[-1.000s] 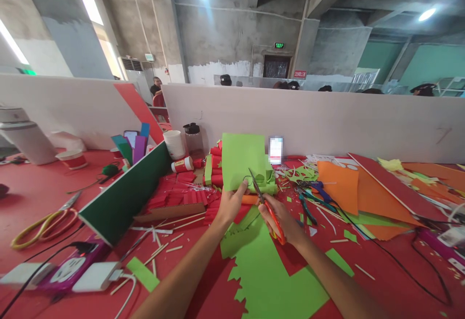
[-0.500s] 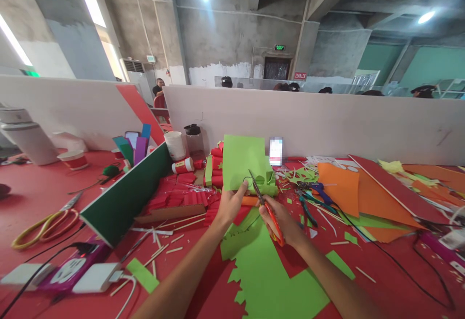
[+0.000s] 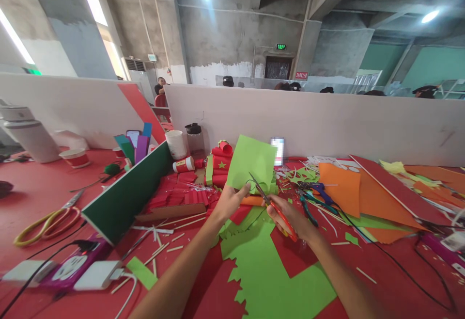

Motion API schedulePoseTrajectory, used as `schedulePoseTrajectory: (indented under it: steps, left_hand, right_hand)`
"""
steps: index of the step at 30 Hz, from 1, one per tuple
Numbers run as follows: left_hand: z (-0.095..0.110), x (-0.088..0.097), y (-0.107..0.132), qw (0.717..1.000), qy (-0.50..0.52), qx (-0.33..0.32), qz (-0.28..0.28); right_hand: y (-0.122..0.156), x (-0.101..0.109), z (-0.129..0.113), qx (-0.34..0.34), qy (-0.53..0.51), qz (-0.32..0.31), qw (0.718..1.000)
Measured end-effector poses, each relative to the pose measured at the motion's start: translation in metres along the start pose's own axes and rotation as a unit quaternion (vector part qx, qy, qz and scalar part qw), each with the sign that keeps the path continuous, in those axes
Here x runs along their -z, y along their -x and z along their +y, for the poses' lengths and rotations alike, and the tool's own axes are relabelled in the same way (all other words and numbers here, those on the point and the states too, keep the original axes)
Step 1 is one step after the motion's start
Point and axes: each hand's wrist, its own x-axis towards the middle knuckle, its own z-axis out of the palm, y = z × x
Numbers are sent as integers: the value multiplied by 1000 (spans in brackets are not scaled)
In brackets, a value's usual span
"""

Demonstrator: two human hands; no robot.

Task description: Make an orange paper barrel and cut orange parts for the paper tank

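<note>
My left hand (image 3: 232, 200) pinches the lower edge of a light green paper sheet (image 3: 251, 161), held up and tilted to the right. A curved cut shows near my thumb. In my right hand (image 3: 288, 217) is a pair of scissors (image 3: 278, 207) with red-orange handles, its blades pointing up and left at the sheet's lower part. Whether the blades are parted is hard to make out. Beneath both hands lies a larger green sheet (image 3: 269, 280) with a jagged left edge, and a dark red piece (image 3: 290, 253) rests on it.
Red rolls with a yellow star (image 3: 221, 165) stand behind the sheet. To the left are a green board (image 3: 127, 195), yellow-and-red scissors (image 3: 49, 224) and a power strip (image 3: 70, 268). Orange sheets (image 3: 339, 188), a glue gun (image 3: 323, 193) and pliers (image 3: 308, 207) lie right. A phone (image 3: 278, 151) leans behind.
The held green sheet has turned clockwise and shifted slightly right, showing more of the red rolls. My right hand and the scissors have moved a little right, with the scissors tilted flatter.
</note>
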Motion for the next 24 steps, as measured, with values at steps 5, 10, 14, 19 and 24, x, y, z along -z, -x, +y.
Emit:
schedulePoseTrajectory:
  steps: [5, 10, 14, 19, 24]
  left_hand:
    - [2, 1, -1, 1000, 2, -2, -14]
    - [7, 1, 1, 1000, 4, 5, -11]
    - [8, 2, 2, 1000, -8, 19, -10]
    - [6, 1, 1, 1000, 7, 11, -16]
    - [2, 1, 1, 999, 10, 25, -23]
  right_hand:
    - [-1, 2, 3, -5, -10, -12, 1000]
    - [-1, 1, 5, 4, -13, -7, 1000]
    - [0, 1, 7, 4, -27, -21, 999]
    - [1, 2, 9, -5, -48, -29, 998]
    - [1, 6, 5, 3, 2, -17, 1000]
